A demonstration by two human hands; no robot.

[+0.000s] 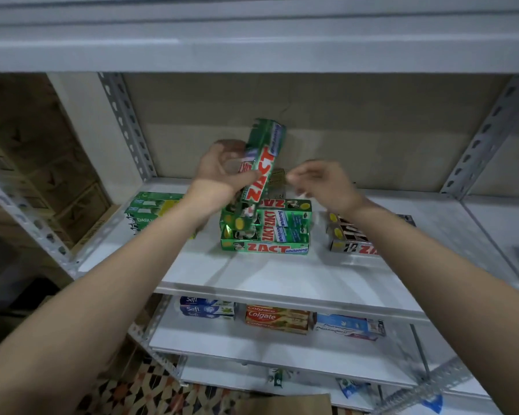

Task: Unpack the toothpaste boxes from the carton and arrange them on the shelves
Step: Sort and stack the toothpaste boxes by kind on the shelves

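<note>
My left hand (222,172) grips a green Zact toothpaste box (264,157) and holds it nearly upright above a stack of green Zact whitening boxes (270,232) on the white shelf (252,277). My right hand (321,184) hovers to the right of the held box with loosely curled fingers, blurred by motion, holding nothing that I can make out. To the left lies a stack of green Darlie boxes (150,211). Black Zact boxes (351,238) sit to the right, partly behind my right forearm.
The shelf below holds Safi boxes (207,308), Colgate boxes (277,319) and blue-white boxes (348,326). Grey slotted uprights (126,124) frame the bay. A brown carton flap (285,404) shows at the bottom edge. Cardboard cartons (42,175) stand stacked at the left.
</note>
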